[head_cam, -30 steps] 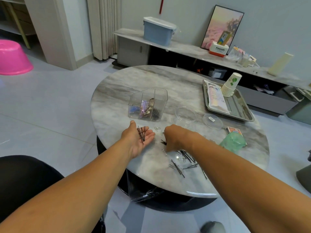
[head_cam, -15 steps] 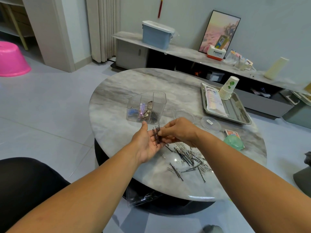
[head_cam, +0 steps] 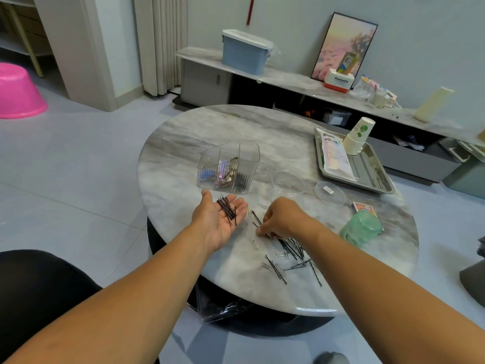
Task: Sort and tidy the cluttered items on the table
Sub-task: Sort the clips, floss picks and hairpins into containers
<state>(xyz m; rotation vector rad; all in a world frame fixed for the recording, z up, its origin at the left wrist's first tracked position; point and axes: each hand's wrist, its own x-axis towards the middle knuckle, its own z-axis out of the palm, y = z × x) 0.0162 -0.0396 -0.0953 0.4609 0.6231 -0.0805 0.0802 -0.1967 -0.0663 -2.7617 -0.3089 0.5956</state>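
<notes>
Hairpins, thin and black, lie in a small bunch across the upturned palm of the left hand, whose fingers are straight and spread just above the round marble table. Just to the right, the right hand is turned knuckles-up with its fingers curled down to the tabletop, pinching at the far edge of a loose pile of hairpins; exactly what the fingertips grip is hidden under the hand. A few silver paper clips lie mixed among and beside that pile, near the table's near edge.

Beyond the left hand stands a clear plastic organizer with divided compartments holding coloured clips. To its right sit a clear round dish and a clear lid, side by side. Nearer and further right lie a small card box and a crumpled green bag, touching each other. At the far right a metal tray carries a white packet and a stack of paper cups.
</notes>
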